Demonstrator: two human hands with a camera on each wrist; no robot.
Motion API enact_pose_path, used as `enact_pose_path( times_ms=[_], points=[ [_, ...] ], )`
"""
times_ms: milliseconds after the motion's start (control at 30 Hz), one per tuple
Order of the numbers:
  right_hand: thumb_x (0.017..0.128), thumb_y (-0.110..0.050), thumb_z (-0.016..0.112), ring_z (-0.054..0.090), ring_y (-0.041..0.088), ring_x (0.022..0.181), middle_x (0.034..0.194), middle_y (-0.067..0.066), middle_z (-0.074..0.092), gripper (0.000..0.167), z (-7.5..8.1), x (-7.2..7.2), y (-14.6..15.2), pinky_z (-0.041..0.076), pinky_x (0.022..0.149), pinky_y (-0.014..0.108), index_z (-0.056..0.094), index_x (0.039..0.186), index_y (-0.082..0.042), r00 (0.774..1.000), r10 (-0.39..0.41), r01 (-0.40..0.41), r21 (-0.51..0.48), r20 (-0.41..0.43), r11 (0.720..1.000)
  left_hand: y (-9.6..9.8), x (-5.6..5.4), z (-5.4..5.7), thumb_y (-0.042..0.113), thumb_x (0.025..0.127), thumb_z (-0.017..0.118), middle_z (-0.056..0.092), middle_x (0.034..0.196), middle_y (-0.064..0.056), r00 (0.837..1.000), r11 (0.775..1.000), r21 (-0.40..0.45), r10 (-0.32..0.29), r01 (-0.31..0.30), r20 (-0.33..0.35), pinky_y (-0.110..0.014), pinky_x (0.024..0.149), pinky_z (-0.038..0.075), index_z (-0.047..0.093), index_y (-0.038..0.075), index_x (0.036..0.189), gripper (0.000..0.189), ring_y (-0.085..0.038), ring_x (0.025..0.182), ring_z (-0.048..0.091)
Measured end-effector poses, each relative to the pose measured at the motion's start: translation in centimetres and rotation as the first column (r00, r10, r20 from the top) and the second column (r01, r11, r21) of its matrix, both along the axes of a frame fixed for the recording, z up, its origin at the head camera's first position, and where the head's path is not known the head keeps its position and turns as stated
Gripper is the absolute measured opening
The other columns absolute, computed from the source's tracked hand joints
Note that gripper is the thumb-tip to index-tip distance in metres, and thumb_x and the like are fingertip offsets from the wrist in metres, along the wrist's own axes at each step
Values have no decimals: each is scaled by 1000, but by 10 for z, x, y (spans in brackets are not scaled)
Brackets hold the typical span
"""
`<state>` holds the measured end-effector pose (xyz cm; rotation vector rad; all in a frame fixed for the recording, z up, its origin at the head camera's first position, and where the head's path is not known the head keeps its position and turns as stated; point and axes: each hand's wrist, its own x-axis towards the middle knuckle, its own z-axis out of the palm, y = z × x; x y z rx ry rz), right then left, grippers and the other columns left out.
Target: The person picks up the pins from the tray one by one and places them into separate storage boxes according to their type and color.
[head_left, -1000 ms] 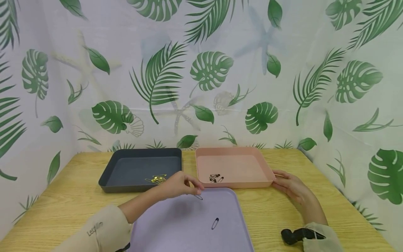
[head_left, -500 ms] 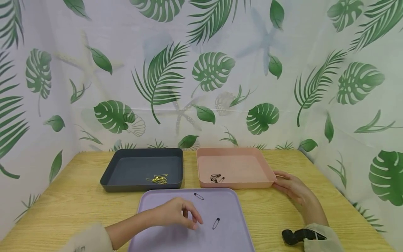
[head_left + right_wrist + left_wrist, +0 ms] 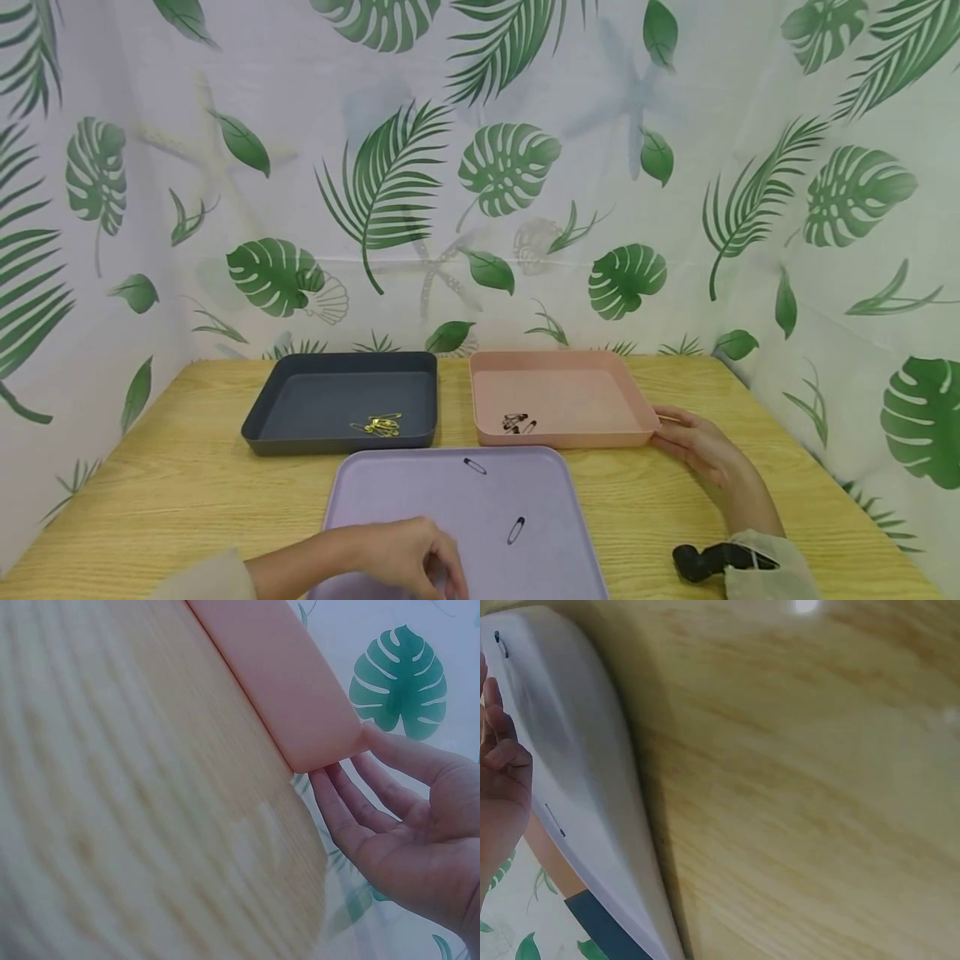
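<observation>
My left hand (image 3: 408, 554) is low over the lilac tray (image 3: 367, 479), its fingertips cut off by the frame's lower edge. In the left wrist view its fingers (image 3: 496, 724) are loosely bent, with nothing visible between them. A safety pin (image 3: 501, 643) lies on the tray near them. Two black-headed safety pins show in the head view: one (image 3: 475, 466) by the far rim, another (image 3: 516, 531) right of the hand. My right hand (image 3: 705, 450) holds the right front corner of the pink tray (image 3: 570, 439); its fingertips touch rim and lower wall in the right wrist view.
Several black safety pins (image 3: 516, 423) lie in the pink tray's front left corner. The dark grey tray (image 3: 330, 447) beside it contains several gold safety pins (image 3: 381, 426). Both trays stand on the wooden table (image 3: 180, 483) behind the lilac one, before a leaf-print curtain (image 3: 562, 275).
My left hand has withdrawn from the far safety pin, which lies uncovered on the lilac tray, and has come down toward the near side. The right hand has stayed at the pink tray's corner.
</observation>
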<state>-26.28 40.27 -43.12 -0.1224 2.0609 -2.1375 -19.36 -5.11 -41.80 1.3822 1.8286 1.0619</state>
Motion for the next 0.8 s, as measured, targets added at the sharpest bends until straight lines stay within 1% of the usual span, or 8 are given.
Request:
enact_pose_path(
  times_ms=[67,167,400,500,667,733,800],
  points=[
    [94,1,49,57,14,102,115,5,55,52,0,0,0,44,90,30,23,137,14,1000,1,-1,-4,2,1000,-1,1,-2,-9,76,68,63,81,2,1000,1000,-13,-19,19,14,-13,60,47,70,-3,94,19,6,69,49],
    [93,2,49,57,14,102,114,4,56,52,0,0,0,44,90,30,23,137,15,1000,7,-7,-12,4,1000,-2,3,-4,-8,77,68,63,83,4,999,1000,-25,-15,16,38,-15,65,49,70,-4,93,17,6,73,50],
    [93,2,49,57,14,101,115,4,56,54,-1,-1,1,44,90,29,21,137,15,1000,7,-7,-7,3,1000,1,4,-4,-10,75,68,62,79,7,998,999,-39,6,-8,-61,-16,66,50,70,-1,85,13,7,74,50],
    [93,2,49,57,14,101,114,3,56,54,-1,-2,2,45,89,29,21,137,16,1000,4,-4,-9,2,1000,2,4,-4,-10,75,67,60,78,9,998,999,-41,3,-6,-70,-16,66,50,70,-1,85,14,7,73,50],
    [93,3,49,58,13,100,112,2,57,53,-1,-3,3,45,88,28,22,136,16,1000,9,-9,-23,0,1000,2,4,-2,-9,76,67,62,79,5,990,999,-37,-19,14,-139,-16,66,50,71,0,86,14,8,75,50],
    [93,3,49,58,13,100,112,2,57,52,-1,-2,3,45,88,28,23,136,16,1000,14,-14,-29,-1,999,2,4,-1,-9,76,67,63,81,2,990,999,-35,-27,22,-139,-16,66,50,71,-1,87,13,8,76,50],
    [93,4,48,58,14,101,112,2,57,50,-2,-2,3,45,89,28,24,136,16,1000,22,-22,-35,-4,999,2,4,0,-9,77,68,63,82,2,992,999,-35,-34,30,-119,-16,67,50,71,-1,87,13,7,76,50]
  ],
)
